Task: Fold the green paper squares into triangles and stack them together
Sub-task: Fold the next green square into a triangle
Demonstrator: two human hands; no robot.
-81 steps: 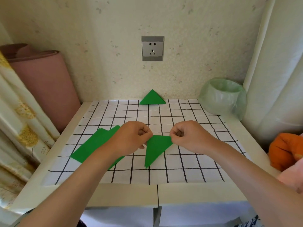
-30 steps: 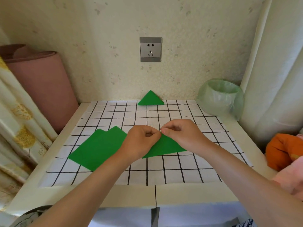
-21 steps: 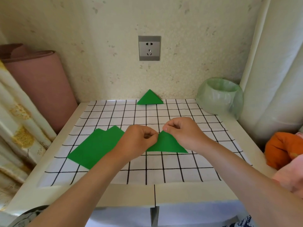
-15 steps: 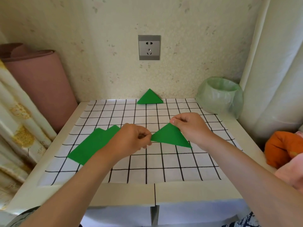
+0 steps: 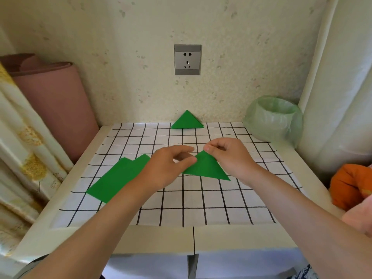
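The top corner of a folded triangle (image 5: 205,168) is pinched between the thumb and forefinger of the right hand (image 5: 231,158), its other fingers curled in. The paper is held by that one corner, probably so that it can be lifted and carried without the fold springing open. The left hand (image 5: 169,172) is held at the triangle's left edge with forefinger and thumb parted; the thumb tip is seen against the paper, but nothing appears to be gripped, as though the sheet were only being steadied. The triangle lies near the middle of the checked sheet (image 5: 201,208) that covers the table (image 5: 157,238).

Just left of the left hand, a small pile of unfolded squares (image 5: 118,178) is laid slightly fanned, presumably so that one sheet can be taken at a time. A finished triangle (image 5: 187,121) is propped at the far edge against the wall, well apart from the work area; the stack is judged to be kept there, out of the way of folding. A bin lined with a green bag (image 5: 273,119) is set in the far right corner.
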